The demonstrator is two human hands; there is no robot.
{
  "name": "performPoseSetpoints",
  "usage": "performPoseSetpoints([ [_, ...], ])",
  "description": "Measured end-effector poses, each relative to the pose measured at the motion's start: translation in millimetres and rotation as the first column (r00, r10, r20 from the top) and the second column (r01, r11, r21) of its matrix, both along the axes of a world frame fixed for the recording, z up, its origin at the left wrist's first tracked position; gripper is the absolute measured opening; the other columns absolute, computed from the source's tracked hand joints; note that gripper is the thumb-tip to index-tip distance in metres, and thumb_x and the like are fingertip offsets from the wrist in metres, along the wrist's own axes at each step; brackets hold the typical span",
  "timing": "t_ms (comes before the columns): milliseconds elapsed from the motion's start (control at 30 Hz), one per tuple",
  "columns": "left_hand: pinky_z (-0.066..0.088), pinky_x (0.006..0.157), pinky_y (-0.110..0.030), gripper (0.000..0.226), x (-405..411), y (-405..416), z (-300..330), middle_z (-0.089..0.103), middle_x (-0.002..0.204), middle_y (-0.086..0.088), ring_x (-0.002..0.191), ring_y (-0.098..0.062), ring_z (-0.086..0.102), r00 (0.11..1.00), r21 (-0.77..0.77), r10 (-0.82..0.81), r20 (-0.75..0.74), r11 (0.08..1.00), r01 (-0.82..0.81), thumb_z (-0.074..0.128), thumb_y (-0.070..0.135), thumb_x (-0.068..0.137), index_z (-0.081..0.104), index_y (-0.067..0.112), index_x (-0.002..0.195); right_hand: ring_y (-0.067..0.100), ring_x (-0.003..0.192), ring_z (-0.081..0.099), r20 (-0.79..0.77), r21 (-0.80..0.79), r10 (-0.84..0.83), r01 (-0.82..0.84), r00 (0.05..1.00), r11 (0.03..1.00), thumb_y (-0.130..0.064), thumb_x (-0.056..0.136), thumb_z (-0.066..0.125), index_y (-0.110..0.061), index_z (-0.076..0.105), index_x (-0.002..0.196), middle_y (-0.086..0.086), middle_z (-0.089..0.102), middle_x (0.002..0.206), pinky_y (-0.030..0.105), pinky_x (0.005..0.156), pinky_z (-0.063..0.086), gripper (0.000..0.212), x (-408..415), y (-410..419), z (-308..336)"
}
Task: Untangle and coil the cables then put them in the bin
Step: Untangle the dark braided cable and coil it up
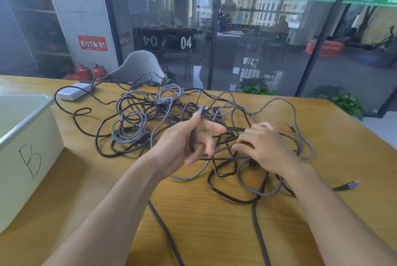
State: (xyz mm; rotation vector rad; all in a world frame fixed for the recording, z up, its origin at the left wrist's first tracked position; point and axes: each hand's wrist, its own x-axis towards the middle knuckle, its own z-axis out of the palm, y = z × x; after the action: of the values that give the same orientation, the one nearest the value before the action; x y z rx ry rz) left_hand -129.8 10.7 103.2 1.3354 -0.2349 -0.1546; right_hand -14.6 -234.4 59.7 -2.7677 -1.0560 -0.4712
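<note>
A pale plastic bin (25,136) marked with a handwritten "B" stands at the left edge of a yellow wood-grain tabletop (107,190), its open top facing up. Behind it, near the far edge, lies a white power adapter (74,92) with a dark lead curling away from it. Across the middle of the tabletop sprawls a tangle of cables (150,119), black and grey-purple braided strands looped over one another, none of them in the bin. The person's left hand (187,141) is raised over the heap, thumb and forefinger pinching a grey braided cable just below its purple USB plug (203,110), a dark strand looped around the fingers while the other fingers spread loosely. Just to its right, the right hand (262,145) rests low on the pile, fingers curled around thin dark strands stretched between the two hands. Further right, a loose USB connector (350,185) lies on the tabletop, apart from the heap. Two black cables trail toward the near edge.
</note>
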Motion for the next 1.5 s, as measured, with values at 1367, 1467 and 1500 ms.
performPoseSetpoints([
  [1367,0.056,0.089,-0.031,0.054,-2.5,-21.5,-14.6,0.077,0.107,-0.012,0.111,-0.026,0.073,0.988,-0.271,0.147,-0.046,0.950,-0.154,0.029,0.039,0.112,0.071,0.005,0.113,0.020,0.062,0.064,-0.430,0.684,0.478,-0.069,0.766,0.726,-0.024,0.107,0.060,-0.022,0.067,0.092,0.003,0.072,0.078,0.030,0.068,0.053,0.016,-99.7,61.1,3.2],
  [1467,0.055,0.063,-0.025,0.044,-5.7,-17.0,-9.5,0.067,0.080,0.001,0.086,-0.019,0.073,0.989,-0.256,0.141,-0.044,0.955,-0.148,0.033,0.039,0.112,0.066,0.014,0.096,0.020,0.069,0.068,-0.391,0.618,0.508,-0.190,0.767,0.763,-0.024,0.111,0.051,-0.036,0.061,0.091,0.001,0.073,0.083,0.029,0.072,0.054,0.025,-98.9,56.3,10.5],
  [1500,0.051,0.058,-0.024,0.042,-6.2,-16.0,-8.2,0.058,0.074,0.003,0.077,-0.018,0.068,0.990,-0.256,0.135,-0.043,0.956,-0.142,0.034,0.040,0.112,0.062,0.018,0.091,0.019,0.071,0.068,-0.395,0.582,0.507,-0.219,0.766,0.783,-0.024,0.112,0.047,-0.040,0.058,0.091,0.000,0.073,0.085,0.027,0.073,0.053,0.029,-98.1,53.7,12.6],
])
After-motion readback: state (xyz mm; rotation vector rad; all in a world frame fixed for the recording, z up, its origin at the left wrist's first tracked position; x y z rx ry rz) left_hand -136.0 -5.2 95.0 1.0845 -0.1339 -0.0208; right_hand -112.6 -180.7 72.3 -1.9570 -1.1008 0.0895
